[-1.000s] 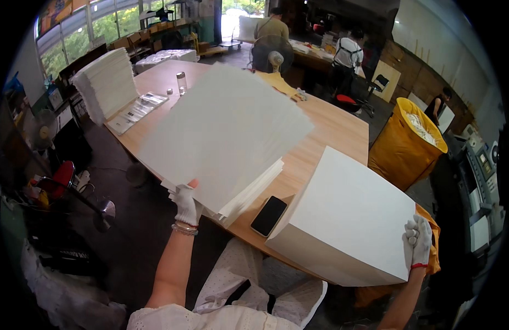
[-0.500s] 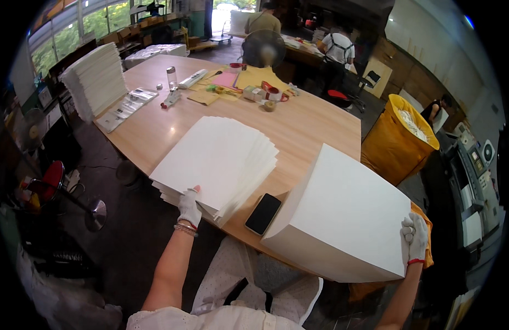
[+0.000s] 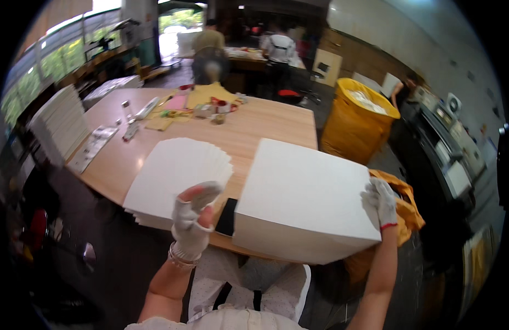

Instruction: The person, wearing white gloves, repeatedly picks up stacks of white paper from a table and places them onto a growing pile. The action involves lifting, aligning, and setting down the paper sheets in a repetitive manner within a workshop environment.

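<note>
My left hand [image 3: 193, 217], in a white glove with bare thumb and fingertip, is raised over the near edge of a fanned stack of white paper sheets [image 3: 174, 176]. Its fingers curve apart from the thumb and hold nothing. To the right stands a taller block of white paper [image 3: 304, 192]. My right hand [image 3: 382, 201], in a white glove with a red cuff, has its bent fingers on the block's right edge; its fingertips are partly hidden. A black phone [image 3: 227, 218] lies between the two stacks, partly covered by the block.
The wooden table [image 3: 271, 124] carries tape rolls, yellow paper [image 3: 210, 93], a bottle and another tall paper stack [image 3: 59, 124]. A yellow waste bag [image 3: 353, 126] stands beyond the right side, with an orange bag [image 3: 405, 206] nearer. A fan [image 3: 210, 66] and several people are farther off.
My left hand has lifted off the fanned sheets and moved up with its fingers spread from the thumb. The view has swung right. My right hand stays at the block's edge.
</note>
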{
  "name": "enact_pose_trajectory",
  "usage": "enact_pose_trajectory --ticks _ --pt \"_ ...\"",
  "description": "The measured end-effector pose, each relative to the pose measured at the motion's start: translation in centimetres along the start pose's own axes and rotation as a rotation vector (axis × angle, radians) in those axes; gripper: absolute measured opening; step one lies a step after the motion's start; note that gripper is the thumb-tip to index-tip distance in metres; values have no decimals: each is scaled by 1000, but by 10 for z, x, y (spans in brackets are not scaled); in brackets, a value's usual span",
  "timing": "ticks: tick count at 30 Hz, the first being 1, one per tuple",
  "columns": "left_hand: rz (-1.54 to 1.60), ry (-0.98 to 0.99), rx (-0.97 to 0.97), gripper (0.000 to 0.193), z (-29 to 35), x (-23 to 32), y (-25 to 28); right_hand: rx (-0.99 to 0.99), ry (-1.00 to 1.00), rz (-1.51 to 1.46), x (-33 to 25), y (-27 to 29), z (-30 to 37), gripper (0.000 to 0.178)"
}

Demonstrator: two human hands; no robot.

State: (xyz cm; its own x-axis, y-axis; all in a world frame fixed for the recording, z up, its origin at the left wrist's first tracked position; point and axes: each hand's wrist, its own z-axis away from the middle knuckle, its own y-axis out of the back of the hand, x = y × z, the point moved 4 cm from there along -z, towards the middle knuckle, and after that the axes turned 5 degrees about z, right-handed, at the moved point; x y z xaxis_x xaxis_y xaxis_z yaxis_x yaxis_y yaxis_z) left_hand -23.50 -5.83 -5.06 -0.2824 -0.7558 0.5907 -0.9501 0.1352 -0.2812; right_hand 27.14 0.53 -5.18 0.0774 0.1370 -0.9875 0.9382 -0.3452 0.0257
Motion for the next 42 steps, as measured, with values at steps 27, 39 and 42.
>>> enact_pose_trajectory --ticks 27,39,42 --pt "-206 -41 -1265 9 -33 -98 -257 384 838 915 -68 -36 98 22" --pt "-366 445 -1331 33 -44 -96 -256 658 895 1030 -34 -21 103 21" --pt "-306 396 -1252 47 -42 -112 -245 646 916 891 -43 -25 104 15"
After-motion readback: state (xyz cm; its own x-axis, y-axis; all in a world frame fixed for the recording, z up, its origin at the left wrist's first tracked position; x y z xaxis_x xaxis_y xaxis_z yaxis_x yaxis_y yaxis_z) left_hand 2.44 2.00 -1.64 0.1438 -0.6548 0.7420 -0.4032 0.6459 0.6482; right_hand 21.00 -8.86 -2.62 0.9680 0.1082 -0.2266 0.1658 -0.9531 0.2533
